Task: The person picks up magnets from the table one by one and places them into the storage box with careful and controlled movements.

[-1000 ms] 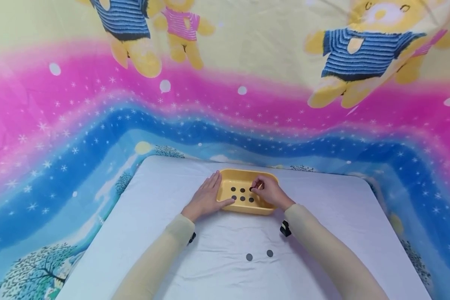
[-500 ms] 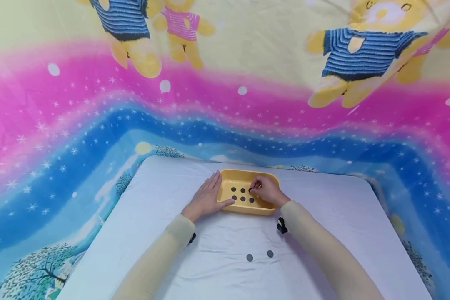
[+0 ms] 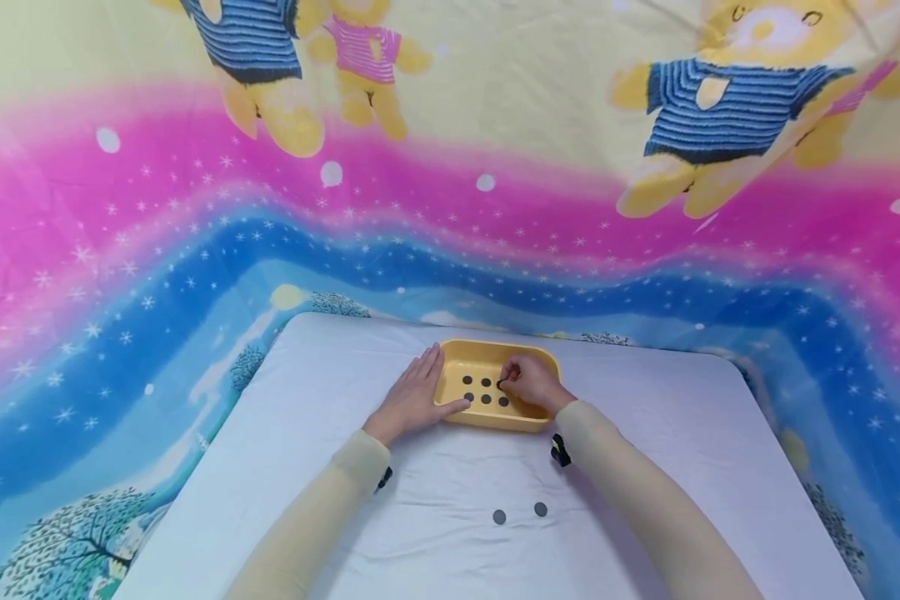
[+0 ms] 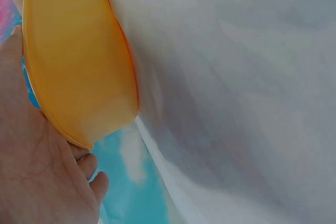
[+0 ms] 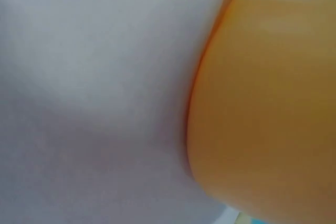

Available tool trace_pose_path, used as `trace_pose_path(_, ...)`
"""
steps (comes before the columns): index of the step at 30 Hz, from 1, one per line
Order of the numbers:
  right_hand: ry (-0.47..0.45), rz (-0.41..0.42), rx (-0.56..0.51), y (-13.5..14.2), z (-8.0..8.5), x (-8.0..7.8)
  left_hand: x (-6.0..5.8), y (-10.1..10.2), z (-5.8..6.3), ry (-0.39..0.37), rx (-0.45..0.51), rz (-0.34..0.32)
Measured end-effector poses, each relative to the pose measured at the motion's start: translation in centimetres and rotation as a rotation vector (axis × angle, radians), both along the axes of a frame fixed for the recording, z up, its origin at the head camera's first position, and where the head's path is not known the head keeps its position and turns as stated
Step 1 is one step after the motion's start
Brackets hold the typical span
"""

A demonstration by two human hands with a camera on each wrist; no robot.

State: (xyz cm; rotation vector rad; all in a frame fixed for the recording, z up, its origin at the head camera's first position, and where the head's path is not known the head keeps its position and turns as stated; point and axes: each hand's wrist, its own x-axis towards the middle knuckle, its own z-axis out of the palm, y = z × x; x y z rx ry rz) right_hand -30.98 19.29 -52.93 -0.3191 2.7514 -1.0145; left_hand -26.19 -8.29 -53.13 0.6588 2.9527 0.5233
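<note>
A yellow plastic box (image 3: pixel 495 423) stands on the white-covered table. Inside it, several dark grey round discs (image 3: pixel 486 399) lie in two rows on the floor of the box. With straight fingers my left hand (image 3: pixel 411 400) rests along the left end of the box, its thumb reaching over the front rim. My right hand (image 3: pixel 534 383) is inside the right part, where thumb and fingers pinch a dark disc (image 3: pixel 500 385) at the right end of the back row. The left wrist view shows the box wall (image 4: pixel 79 56) against my palm; in the right wrist view my hand is hidden.
Two more grey discs, a left one (image 3: pixel 499 517) and a right one (image 3: pixel 541 509), lie on the white cloth (image 3: pixel 435 533) in front of the box. A printed curtain (image 3: pixel 450 225) with bears surrounds the table at the back and sides.
My right hand has shifted slightly left and toward the front, the pinched disc moving with it closer to the others in the back row. My left hand stays in place.
</note>
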Motion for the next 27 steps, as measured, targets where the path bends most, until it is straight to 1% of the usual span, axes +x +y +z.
trace_pose_path(6, 0.012, -0.021, 0.039, -0.33, -0.11, 0.06, 0.1, 0.04, 0.09, -0.004, 0.008, 0.006)
trace_pose_path(12, 0.034, -0.015, 0.057, -0.48, -0.15, 0.16, 0.01, 0.05, -0.03, -0.005, 0.016, 0.004)
trace_pose_path(17, 0.033, -0.013, 0.073, -0.59, -0.11, 0.27, 0.01, 0.02, -0.15, -0.006, 0.008, 0.002)
trace_pose_path(27, 0.017, -0.009, 0.076, -0.51, -0.23, 0.17, 0.15, 0.06, 0.12, -0.002, 0.012, 0.003)
